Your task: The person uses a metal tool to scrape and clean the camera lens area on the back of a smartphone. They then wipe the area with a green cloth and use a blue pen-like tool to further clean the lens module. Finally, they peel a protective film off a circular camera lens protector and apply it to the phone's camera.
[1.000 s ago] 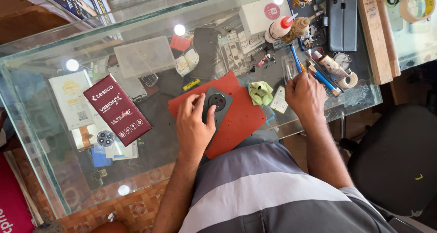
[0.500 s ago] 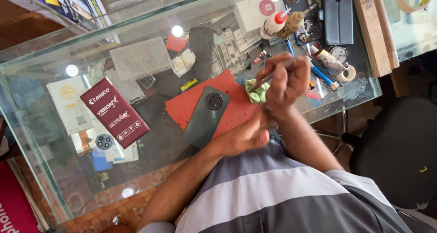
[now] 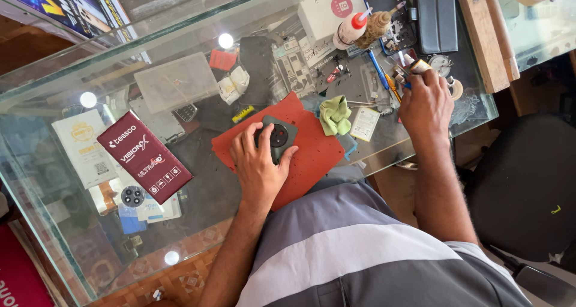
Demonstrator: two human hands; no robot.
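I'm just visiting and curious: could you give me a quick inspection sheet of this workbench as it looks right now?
Surface: glass-topped counter with a red rubber work mat at the near edge.
Job's things: dark phone with a round camera ring lying back-up on the mat.
Clutter: crumpled green cloth, white squeeze bottle with red cap, blue-handled tools, maroon flat box, wooden strip.
Grippers: left hand rests flat on the phone; right hand reaches among the small tools, grip unclear.
Cables: nothing seen.
Surroundings: black chair on the person's right; packets stored under the glass.
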